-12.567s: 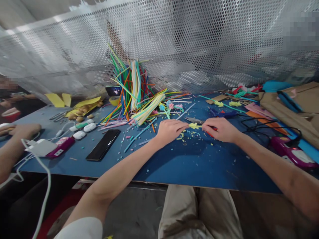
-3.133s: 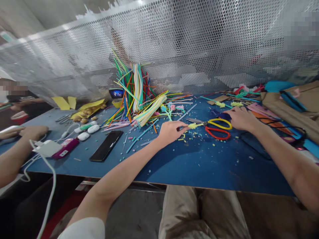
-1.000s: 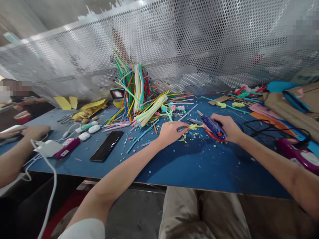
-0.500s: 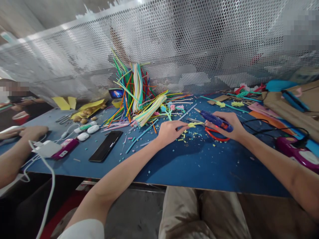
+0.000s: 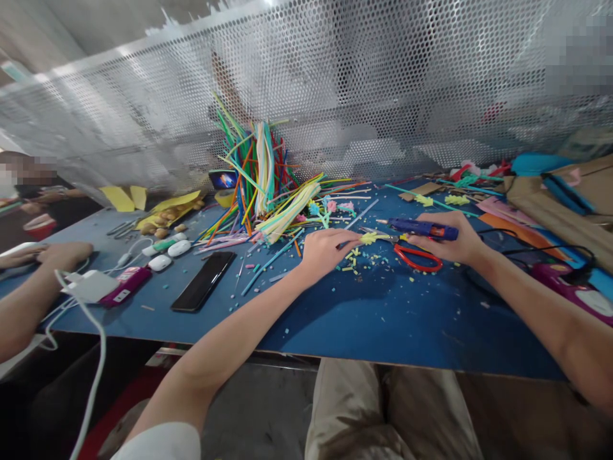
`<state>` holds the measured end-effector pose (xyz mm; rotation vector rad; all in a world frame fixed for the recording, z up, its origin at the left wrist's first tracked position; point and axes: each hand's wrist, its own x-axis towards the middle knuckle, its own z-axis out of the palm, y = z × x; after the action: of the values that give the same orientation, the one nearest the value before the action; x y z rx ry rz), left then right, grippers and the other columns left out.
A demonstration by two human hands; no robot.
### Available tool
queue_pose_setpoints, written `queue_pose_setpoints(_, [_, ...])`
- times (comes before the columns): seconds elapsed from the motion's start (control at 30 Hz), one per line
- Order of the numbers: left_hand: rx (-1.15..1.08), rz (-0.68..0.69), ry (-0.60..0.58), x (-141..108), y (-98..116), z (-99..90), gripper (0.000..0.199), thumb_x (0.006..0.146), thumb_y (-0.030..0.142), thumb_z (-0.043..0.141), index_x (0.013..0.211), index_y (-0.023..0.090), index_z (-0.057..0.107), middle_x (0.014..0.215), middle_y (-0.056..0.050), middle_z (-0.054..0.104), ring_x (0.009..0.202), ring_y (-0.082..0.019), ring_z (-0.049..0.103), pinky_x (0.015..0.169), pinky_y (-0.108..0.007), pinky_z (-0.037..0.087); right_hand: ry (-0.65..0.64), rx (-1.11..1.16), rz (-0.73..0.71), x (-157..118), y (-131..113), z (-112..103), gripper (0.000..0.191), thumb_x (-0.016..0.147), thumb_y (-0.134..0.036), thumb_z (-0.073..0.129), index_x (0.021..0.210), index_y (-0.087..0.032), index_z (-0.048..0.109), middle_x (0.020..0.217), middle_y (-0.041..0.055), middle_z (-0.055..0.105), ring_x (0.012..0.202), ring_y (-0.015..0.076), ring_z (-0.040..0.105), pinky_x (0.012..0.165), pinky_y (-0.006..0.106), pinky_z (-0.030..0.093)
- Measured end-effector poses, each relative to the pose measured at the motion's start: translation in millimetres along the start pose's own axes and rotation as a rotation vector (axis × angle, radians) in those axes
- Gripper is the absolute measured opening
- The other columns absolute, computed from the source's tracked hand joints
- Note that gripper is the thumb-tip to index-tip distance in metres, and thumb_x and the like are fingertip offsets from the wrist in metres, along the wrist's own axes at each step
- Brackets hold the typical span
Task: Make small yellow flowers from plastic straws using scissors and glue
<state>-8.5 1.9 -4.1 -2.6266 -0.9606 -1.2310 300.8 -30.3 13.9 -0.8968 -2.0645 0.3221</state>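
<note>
Compared with the earlier frame, the blue glue gun [image 5: 414, 227] is being held more nearly level, its nozzle being pointed leftward. Its body is being gripped by the curled fingers of the right hand [image 5: 449, 237]. A yellow fuzzy piece [image 5: 370, 238] is being pinched between the left hand's [image 5: 327, 248] closed fingertips above the counter [image 5: 345, 319], beside the scissors [image 5: 418, 266] (one handle loop is being mostly hidden).

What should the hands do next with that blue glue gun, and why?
Probably ease the glue gun tip down to the yellow fuzzy piece. The right hand grips the gun, its tip pointing left and showing just above the piece in the picture, seemingly not touching. The left hand pinches the piece, so it looks ready.
</note>
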Motion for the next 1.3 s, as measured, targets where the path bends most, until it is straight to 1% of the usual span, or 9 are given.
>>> queue_pose_setpoints(0.17, [0.015,0.005,-0.015,-0.2,-1.8,0.0,0.018,0.095,0.040,0.067,0.097,0.030,0.082,0.098,0.002,0.081,0.088,-0.015,0.077,0.076,-0.024,0.057,-0.091,0.021,-0.081,-0.6,-0.6,-1.0,0.020,0.085,-0.038,0.074,0.082,-0.020,0.068,0.073,0.0011,0.065,0.062,0.0134,0.052,0.060,0.028,0.040])
queue_pose_setpoints(0.3, [0.015,0.010,0.002,-0.6,-1.4,-0.2,0.017,0.095,0.040,0.067,0.097,0.031,0.082,0.096,0.003,0.081,0.086,-0.014,0.077,0.074,-0.024,0.056,-0.167,0.032,-0.102,-0.2,-0.5,-1.0,0.025,0.089,-0.041,0.069,0.078,-0.019,0.064,0.067,-0.0001,0.060,0.058,0.0121,0.048,0.057,0.028,0.036])
queue_pose_setpoints(0.37, [0.022,0.007,-0.002,-0.9,-1.0,-0.5,0.019,0.096,0.041,0.066,0.097,0.031,0.082,0.096,0.002,0.081,0.086,-0.014,0.077,0.073,-0.025,0.056,-0.191,0.011,-0.099,0.0,0.2,-0.8,0.027,0.090,-0.041,0.068,0.075,-0.020,0.062,0.066,-0.0003,0.058,0.058,0.0123,0.047,0.057,0.027,0.036])
queue_pose_setpoints(0.47, [0.044,0.002,-0.021,-1.3,-0.6,-1.2,0.022,0.098,0.043,0.063,0.098,0.031,0.082,0.096,0.000,0.081,0.084,-0.015,0.077,0.072,-0.026,0.056,-0.218,-0.045,-0.132,0.5,2.3,0.0,0.026,0.090,-0.041,0.069,0.075,-0.020,0.063,0.067,0.0009,0.060,0.058,0.0134,0.048,0.058,0.028,0.037])
queue_pose_setpoints(0.53, [0.057,0.007,-0.031,-1.5,-0.5,-1.5,0.024,0.098,0.043,0.062,0.098,0.031,0.082,0.096,0.000,0.081,0.083,-0.015,0.077,0.072,-0.026,0.056,-0.219,-0.074,-0.149,0.5,3.4,0.7,0.025,0.090,-0.042,0.069,0.077,-0.021,0.066,0.068,0.0018,0.063,0.058,0.0140,0.050,0.059,0.028,0.038])
queue_pose_setpoints(0.7, [0.057,0.035,-0.028,-1.2,-0.2,-1.5,0.022,0.098,0.041,0.063,0.098,0.031,0.082,0.096,0.001,0.081,0.084,-0.015,0.077,0.073,-0.025,0.056,-0.212,-0.109,-0.121,-0.6,1.7,2.1,0.026,0.091,-0.044,0.068,0.080,-0.021,0.070,0.075,0.0047,0.070,0.066,0.0163,0.060,0.064,0.028,0.042])
queue_pose_setpoints(0.97, [0.046,0.042,-0.028,-1.1,0.9,-0.9,0.022,0.098,0.040,0.063,0.097,0.029,0.082,0.095,0.001,0.081,0.084,-0.015,0.077,0.073,-0.025,0.056,-0.200,-0.144,-0.162,-0.5,1.7,2.7,0.027,0.090,-0.044,0.069,0.077,-0.020,0.069,0.069,0.0038,0.067,0.062,0.0148,0.057,0.061,0.028,0.039])
queue_pose_setpoints(1.17, [0.043,0.038,-0.033,-0.6,1.2,-0.9,0.023,0.099,0.042,0.062,0.098,0.029,0.082,0.096,0.001,0.081,0.086,-0.015,0.077,0.074,-0.025,0.056,-0.198,-0.173,-0.154,-1.1,3.3,2.3,0.026,0.090,-0.046,0.069,0.079,-0.022,0.072,0.071,0.0027,0.070,0.062,0.0164,0.061,0.060,0.029,0.040])
queue_pose_setpoints(1.3, [0.039,0.043,-0.037,-0.8,1.2,-0.9,0.024,0.099,0.042,0.061,0.098,0.029,0.082,0.096,0.001,0.081,0.086,-0.015,0.077,0.074,-0.026,0.057,-0.192,-0.197,-0.149,-1.5,4.4,3.1,0.027,0.090,-0.049,0.068,0.080,-0.025,0.073,0.076,0.0032,0.073,0.066,0.0183,0.065,0.061,0.030,0.043])
